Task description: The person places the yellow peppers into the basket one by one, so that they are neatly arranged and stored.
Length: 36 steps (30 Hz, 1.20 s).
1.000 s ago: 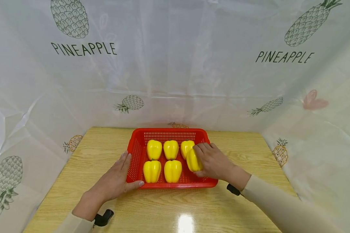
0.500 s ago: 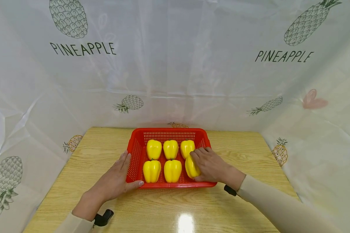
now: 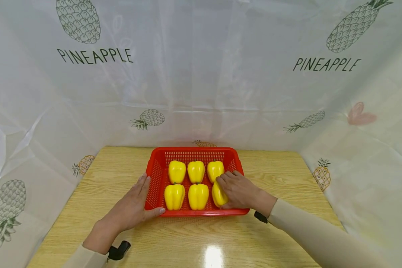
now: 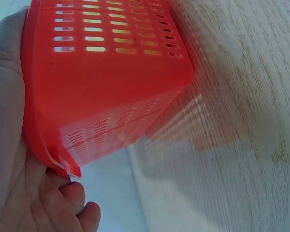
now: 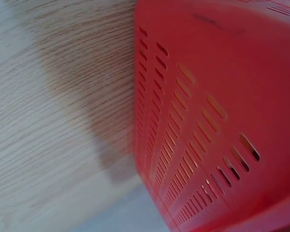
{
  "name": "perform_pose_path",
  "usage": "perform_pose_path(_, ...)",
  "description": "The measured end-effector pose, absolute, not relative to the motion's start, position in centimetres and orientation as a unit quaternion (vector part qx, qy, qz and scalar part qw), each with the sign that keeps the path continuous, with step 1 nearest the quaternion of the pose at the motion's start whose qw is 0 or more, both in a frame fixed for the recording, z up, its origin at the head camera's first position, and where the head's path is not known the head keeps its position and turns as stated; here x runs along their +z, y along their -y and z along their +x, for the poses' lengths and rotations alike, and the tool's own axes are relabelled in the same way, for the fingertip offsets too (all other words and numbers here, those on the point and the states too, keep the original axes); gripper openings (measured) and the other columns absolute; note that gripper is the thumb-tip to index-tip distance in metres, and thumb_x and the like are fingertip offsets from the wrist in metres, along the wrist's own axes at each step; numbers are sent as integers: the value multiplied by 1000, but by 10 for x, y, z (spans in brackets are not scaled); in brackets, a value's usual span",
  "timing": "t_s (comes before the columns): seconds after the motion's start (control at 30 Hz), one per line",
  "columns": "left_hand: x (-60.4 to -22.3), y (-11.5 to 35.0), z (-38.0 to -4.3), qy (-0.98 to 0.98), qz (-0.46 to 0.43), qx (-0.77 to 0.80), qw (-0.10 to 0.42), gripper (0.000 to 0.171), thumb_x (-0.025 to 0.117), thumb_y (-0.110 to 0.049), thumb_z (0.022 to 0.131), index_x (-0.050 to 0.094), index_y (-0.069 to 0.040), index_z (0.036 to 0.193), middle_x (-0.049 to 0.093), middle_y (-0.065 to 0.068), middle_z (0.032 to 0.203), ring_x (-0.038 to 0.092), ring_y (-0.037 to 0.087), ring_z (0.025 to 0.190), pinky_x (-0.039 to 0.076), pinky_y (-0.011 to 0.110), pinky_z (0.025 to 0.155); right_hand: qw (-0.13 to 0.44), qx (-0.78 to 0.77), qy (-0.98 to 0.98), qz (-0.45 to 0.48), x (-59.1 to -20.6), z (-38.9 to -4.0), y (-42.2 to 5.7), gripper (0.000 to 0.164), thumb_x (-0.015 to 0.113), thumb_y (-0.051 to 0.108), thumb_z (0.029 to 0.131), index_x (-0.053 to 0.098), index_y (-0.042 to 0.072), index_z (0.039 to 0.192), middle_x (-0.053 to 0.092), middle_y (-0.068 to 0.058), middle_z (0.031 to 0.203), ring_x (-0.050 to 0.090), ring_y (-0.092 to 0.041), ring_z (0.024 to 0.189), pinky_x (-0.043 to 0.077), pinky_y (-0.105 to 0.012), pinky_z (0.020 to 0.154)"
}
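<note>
A red plastic basket (image 3: 195,213) stands on the table with several yellow bell peppers in two rows. My right hand (image 3: 238,190) reaches over the basket's right side and grips the front-right bell pepper (image 3: 219,194), low in the basket. Its palm and fingers cover that pepper's right part. Beside it sits another yellow pepper (image 3: 198,197); behind it is the back-right pepper (image 3: 215,170). My left hand (image 3: 130,204) rests against the basket's left rim, fingers extended along it and thumb on the front corner. The left wrist view shows this palm (image 4: 12,169) against the rim.
The basket sits toward the back of the wooden table (image 3: 271,230). A white curtain (image 3: 201,74) printed with pineapples hangs behind and at both sides. In the right wrist view only the basket's slotted outer wall (image 5: 208,96) and the table show.
My right hand has moved slightly left and down with the yellow bell pepper, bringing it into the front row's right place. The left hand and basket have stayed put.
</note>
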<state>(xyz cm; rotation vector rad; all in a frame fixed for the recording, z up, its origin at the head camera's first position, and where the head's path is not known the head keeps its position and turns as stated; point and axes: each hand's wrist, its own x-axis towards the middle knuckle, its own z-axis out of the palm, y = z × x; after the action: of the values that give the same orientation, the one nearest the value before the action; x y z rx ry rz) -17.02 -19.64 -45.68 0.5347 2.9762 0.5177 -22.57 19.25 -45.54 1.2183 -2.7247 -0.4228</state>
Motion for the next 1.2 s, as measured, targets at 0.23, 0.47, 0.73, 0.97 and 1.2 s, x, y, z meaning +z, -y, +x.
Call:
perform_pose_path(0.23,-457,196,-170,-970,172,170,38,129,62,-84,85,19,9,164,15,29,173,28,52,155,39,65,119,46,-150,905,396,-457,-227,-188,91,70,79,84,56,7,139,66,-7,123,60,-26,112,51,-40,94)
perform_pose_path(0.47,-457,196,-170,-969,173,170,36,129,63,-83,85,19,9,164,16,29,173,28,52,156,38,64,119,34,-161,905,392,-457,-227,-189,93,65,81,85,56,8,143,67,-7,128,61,-26,114,50,-41,94)
perform_pose_path(0.73,-458,196,-171,-969,173,171,37,129,62,-83,85,19,9,164,16,29,173,27,52,156,38,64,120,-8,-142,915,378,-454,-229,-191,96,63,81,88,53,8,150,64,-8,139,60,-27,126,47,-45,104)
perform_pose_path(0.97,-458,197,-171,-969,172,172,37,128,63,-82,86,19,9,164,16,29,173,27,52,156,37,64,120,-17,-126,915,383,-453,-230,-193,93,61,81,88,56,10,148,64,-6,137,60,-26,125,47,-46,105)
perform_pose_path(1.2,-459,197,-171,-970,168,172,39,129,61,-85,85,19,8,165,15,28,174,28,52,156,38,64,119,-14,-120,911,394,-452,-230,-194,82,65,74,91,58,12,144,65,-5,134,60,-26,122,48,-44,102)
